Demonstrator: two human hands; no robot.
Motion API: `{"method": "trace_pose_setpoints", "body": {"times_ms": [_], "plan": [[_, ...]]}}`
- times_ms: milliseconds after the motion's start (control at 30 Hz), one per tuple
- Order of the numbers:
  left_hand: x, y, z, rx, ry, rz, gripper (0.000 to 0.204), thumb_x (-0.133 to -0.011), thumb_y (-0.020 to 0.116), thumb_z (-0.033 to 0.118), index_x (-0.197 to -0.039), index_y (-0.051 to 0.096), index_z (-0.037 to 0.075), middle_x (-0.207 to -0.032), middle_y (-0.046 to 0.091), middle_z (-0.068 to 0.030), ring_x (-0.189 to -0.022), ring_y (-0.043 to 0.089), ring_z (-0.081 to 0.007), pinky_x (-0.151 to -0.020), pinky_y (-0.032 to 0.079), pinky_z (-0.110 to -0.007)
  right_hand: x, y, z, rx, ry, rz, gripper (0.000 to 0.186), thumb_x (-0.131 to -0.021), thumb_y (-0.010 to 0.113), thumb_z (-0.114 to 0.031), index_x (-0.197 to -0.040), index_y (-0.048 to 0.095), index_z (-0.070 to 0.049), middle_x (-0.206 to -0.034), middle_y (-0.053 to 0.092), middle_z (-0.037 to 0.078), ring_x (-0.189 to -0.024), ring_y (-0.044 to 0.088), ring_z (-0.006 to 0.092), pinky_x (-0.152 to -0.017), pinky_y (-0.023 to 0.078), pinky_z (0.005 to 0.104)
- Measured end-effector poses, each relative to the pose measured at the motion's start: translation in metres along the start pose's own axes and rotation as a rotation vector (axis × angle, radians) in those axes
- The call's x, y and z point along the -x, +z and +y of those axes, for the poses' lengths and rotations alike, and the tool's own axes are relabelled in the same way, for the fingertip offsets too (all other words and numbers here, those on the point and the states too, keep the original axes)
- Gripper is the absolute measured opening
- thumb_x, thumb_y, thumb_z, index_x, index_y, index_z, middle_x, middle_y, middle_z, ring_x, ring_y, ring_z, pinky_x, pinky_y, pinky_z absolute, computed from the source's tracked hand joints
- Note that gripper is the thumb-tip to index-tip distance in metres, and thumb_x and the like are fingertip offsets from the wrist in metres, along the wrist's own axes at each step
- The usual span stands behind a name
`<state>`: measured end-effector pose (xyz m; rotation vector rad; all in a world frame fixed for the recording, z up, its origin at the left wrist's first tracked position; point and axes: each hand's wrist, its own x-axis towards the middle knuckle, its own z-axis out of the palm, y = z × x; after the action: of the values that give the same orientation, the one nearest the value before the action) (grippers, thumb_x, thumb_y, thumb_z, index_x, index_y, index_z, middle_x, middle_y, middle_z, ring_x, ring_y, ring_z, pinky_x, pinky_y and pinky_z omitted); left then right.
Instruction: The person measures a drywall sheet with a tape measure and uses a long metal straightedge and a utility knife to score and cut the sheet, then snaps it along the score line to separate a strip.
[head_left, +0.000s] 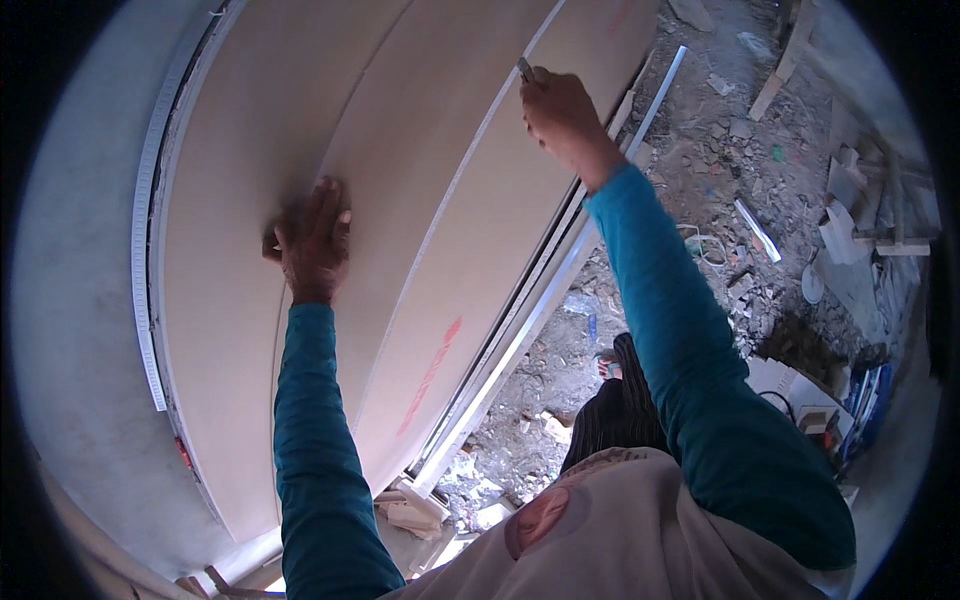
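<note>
A large brown paper-faced plasterboard stretches lengthwise in front of me. A thin dark line and a pale, rough-edged line run along its face, and a red printed mark sits near its right side. My left hand presses palm down on the board with its fingers apart, over the dark line. Farther off, my right hand is closed round a small utility knife; only its grey metal end shows past the fingers. That end is beside the pale line, but whether it touches the board I cannot tell.
A white perforated strip lies along the board's left edge, near a small red object. Metal profiles follow its right edge. Rubble covers the ground to the right, with a wooden plank and a cardboard box.
</note>
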<state>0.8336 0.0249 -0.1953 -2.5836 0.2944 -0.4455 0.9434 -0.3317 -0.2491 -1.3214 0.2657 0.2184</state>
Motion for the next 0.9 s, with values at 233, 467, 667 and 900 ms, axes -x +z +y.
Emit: {"method": "trace_pose_setpoints", "body": {"times_ms": [233, 467, 667, 900], "plan": [[-0.006, -0.009, 0.010, -0.054, -0.054, -0.100, 0.041, -0.105, 0.045, 0.043, -0.142, 0.057, 0.029, -0.147, 0.053, 0.0094, -0.115, 0.055, -0.0226, -0.096, 0.035, -0.046, 0.018, 0.008, 0.006, 0.106, -0.069, 0.013, 0.015, -0.096, 0.049, -0.018, -0.089, 0.056, -0.006, -0.061, 0.049, 0.001, -0.048, 0.048, 0.0091, -0.042, 0.035, 0.0296], [0.002, 0.002, -0.002, -0.022, 0.006, 0.051, 0.045, -0.104, 0.040, 0.050, -0.142, 0.056, 0.031, -0.147, 0.053, 0.0134, -0.115, 0.053, -0.0222, -0.094, 0.033, -0.048, 0.052, 0.033, 0.017, 0.304, -0.222, 0.052, 0.017, -0.097, 0.049, -0.019, -0.089, 0.057, -0.005, -0.059, 0.049, 0.002, -0.048, 0.049, 0.0098, -0.043, 0.038, 0.0315], [0.004, -0.002, 0.001, 0.004, -0.047, 0.081, 0.038, -0.102, 0.048, 0.048, -0.134, 0.062, 0.034, -0.143, 0.056, 0.0154, -0.114, 0.053, -0.0243, -0.099, 0.027, -0.056, 0.112, 0.071, 0.048, 0.465, -0.347, 0.086, 0.019, -0.097, 0.049, -0.018, -0.092, 0.057, -0.002, -0.068, 0.061, 0.020, -0.064, 0.064, 0.0362, -0.061, 0.046, 0.0446], [0.013, 0.019, -0.019, 0.161, 0.096, 0.382, 0.031, -0.095, 0.061, 0.044, -0.123, 0.065, 0.032, -0.139, 0.058, 0.0118, -0.110, 0.056, -0.0307, -0.093, 0.038, -0.060, 0.152, 0.111, 0.092, 0.363, -0.429, 0.089, 0.016, -0.096, 0.050, -0.016, -0.096, 0.058, -0.003, -0.065, 0.060, 0.016, -0.060, 0.062, 0.0302, -0.056, 0.046, 0.0411]]}}
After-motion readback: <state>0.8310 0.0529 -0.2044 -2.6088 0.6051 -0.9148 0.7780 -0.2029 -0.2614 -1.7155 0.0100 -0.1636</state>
